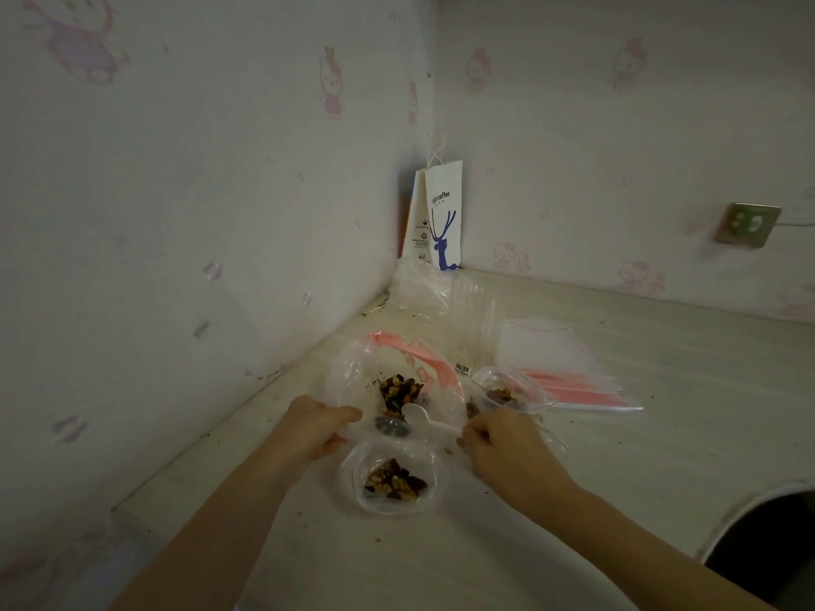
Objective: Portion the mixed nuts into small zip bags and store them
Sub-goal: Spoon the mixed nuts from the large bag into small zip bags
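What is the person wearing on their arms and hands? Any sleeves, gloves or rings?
Nothing that shows. The left arm and right arm are bare right to the picture's edge, with no sleeves. The left hand and right hand have no gloves, and no rings, watch or bracelet can be seen.

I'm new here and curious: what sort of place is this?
Probably a home, maybe a child's bedroom: cartoon-cat wallpaper, a pale tabletop set into the corner, and a coffee-shop paper bag standing against the wall.
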